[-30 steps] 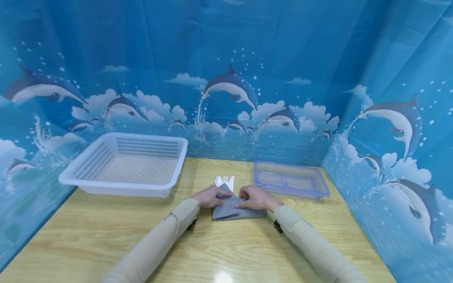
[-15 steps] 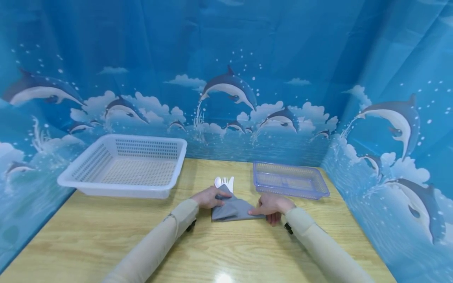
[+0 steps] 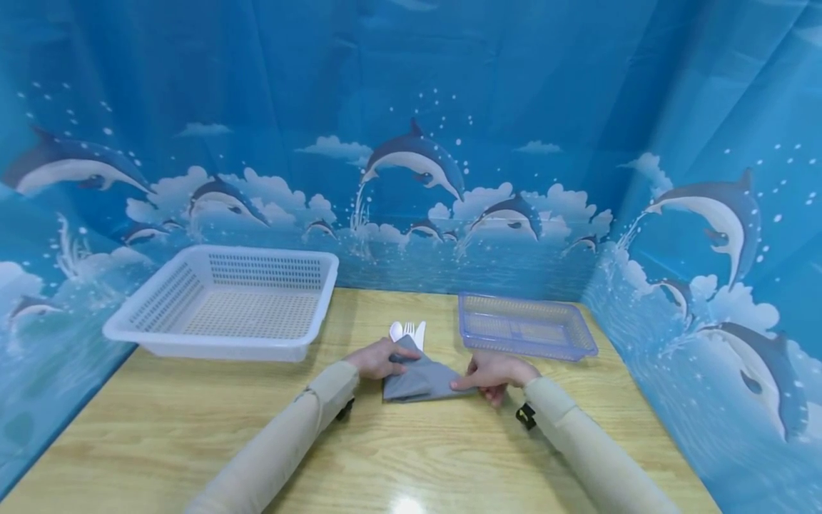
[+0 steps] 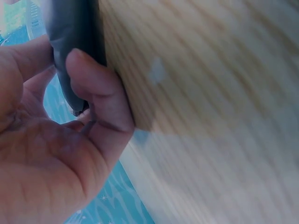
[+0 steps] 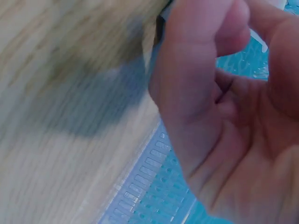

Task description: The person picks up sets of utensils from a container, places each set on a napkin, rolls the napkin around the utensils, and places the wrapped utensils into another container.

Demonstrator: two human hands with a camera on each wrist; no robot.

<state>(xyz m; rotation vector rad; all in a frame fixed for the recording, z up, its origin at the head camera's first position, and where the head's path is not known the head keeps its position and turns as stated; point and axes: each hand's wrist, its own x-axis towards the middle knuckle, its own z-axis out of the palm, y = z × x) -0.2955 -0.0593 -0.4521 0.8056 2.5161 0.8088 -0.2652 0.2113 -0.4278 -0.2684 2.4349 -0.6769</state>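
Observation:
A folded grey cloth napkin [image 3: 420,380] lies on the table in front of me. White cutlery sticks out from its far edge: a spoon [image 3: 395,330], a fork [image 3: 408,328] and a knife [image 3: 420,334]. Their lower ends are hidden under the cloth. My left hand [image 3: 375,359] holds the napkin's left side, and in the left wrist view its fingers curl about the cloth [image 4: 74,42]. At the right corner, my right hand [image 3: 497,371] pinches the napkin, thumb on top and other fingers bent below. The right wrist view shows only a dark sliver of cloth beyond those fingers.
A large white slotted basket [image 3: 218,347] stands at the back left of the wooden table [image 3: 359,457]. At the back right is a shallow purple see-through basket [image 3: 526,348]. A blue dolphin-printed curtain [image 3: 514,86] encloses the back and sides.
My right hand has moved right and slightly nearer, from the napkin's middle to its right corner. The napkin's folded flap now lies flatter. My left hand has stayed at the left side.

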